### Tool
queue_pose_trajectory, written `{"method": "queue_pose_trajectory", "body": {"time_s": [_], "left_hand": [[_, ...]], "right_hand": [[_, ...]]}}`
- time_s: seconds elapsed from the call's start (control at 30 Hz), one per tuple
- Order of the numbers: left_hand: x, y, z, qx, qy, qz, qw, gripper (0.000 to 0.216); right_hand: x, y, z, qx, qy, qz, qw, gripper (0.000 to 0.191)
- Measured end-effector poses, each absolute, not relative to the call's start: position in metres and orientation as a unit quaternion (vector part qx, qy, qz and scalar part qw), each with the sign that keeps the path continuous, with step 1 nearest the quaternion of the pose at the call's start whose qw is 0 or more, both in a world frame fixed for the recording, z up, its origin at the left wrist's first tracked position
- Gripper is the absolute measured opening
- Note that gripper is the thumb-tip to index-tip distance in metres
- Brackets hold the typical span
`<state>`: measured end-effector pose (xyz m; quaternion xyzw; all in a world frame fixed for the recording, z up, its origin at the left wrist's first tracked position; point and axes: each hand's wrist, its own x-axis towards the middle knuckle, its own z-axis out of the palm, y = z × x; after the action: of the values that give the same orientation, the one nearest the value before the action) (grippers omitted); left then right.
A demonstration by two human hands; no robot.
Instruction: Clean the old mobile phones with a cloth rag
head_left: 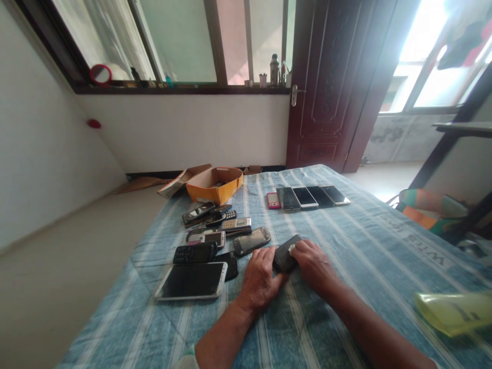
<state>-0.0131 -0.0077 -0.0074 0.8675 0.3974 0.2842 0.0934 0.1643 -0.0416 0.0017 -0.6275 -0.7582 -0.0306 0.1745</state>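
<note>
A dark smartphone point(286, 254) lies on the striped blue cloth in front of me. My left hand point(260, 279) grips its left side, thumb along the near edge and fingers closed against it. Pinched in the fingers of my right hand point(313, 264) is a small white wad point(292, 249), pressed on the phone's surface; whether it is tissue or cloth I cannot tell. Just beyond my left hand rests a grey touchscreen phone point(252, 241). A large white-framed phone point(192, 281) lies to the left, beside a black keypad phone point(195, 252).
Several old phones point(236, 223) are heaped at the left. Behind them stands an open orange box point(215, 192) with its lid askew. A pink phone point(273, 200) and several smartphones point(305, 197) form a row at the far side. A yellow-green translucent packet point(453, 312) lies at the right.
</note>
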Motion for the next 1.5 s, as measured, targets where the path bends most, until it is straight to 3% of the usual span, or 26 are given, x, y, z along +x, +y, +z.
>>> {"method": "queue_pose_trajectory", "body": {"time_s": [0.13,0.27,0.37,0.63,0.9,1.5], "left_hand": [[-0.013,-0.008,-0.006,0.868,0.399,0.278,0.099,0.053],[-0.014,-0.007,-0.009,0.871,0.399,0.273,0.093,0.051],[-0.014,-0.006,-0.011,0.869,0.405,0.27,0.085,0.053],[-0.013,-0.007,-0.009,0.865,0.4,0.285,0.1,0.057],[-0.015,-0.005,-0.013,0.872,0.39,0.283,0.089,0.052],[-0.014,-0.007,-0.01,0.864,0.398,0.291,0.106,0.055]], "right_hand": [[0.172,-0.041,0.002,-0.648,-0.735,-0.044,0.196,0.027],[0.151,-0.05,0.005,-0.57,-0.784,-0.017,0.246,0.021],[0.137,-0.054,0.005,-0.531,-0.817,-0.009,0.225,0.017],[0.167,-0.04,-0.003,-0.623,-0.759,-0.029,0.189,0.024],[0.143,-0.053,0.002,-0.572,-0.782,-0.011,0.247,0.02],[0.178,-0.04,0.0,-0.686,-0.706,-0.047,0.169,0.03]]}}
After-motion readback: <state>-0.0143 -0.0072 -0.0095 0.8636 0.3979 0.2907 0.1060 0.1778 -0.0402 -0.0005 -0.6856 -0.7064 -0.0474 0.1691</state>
